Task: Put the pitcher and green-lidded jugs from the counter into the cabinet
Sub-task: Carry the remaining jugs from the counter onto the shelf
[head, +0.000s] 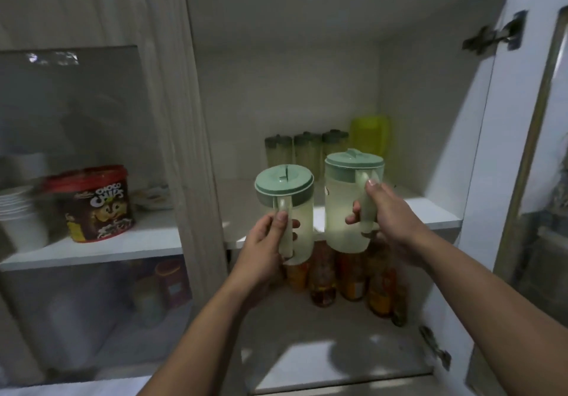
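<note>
I hold two pale translucent jugs with green lids in front of the open cabinet. My left hand (267, 235) grips the handle of the left jug (299, 211), which hangs just before the front edge of the upper shelf (430, 211). My right hand (379, 208) grips the handle of the right jug (344, 208), held a little higher and further in, its base at shelf level. A yellow-green pitcher (370, 135) stands at the back right of that shelf, beside three tall dark-lidded containers (305, 149).
The cabinet door (528, 149) stands open at the right. Several bottles (353, 275) crowd the lower shelf under the jugs. Behind the glass door on the left are a red-lidded Choco Chips tub (95, 205) and stacked white bowls (18, 211).
</note>
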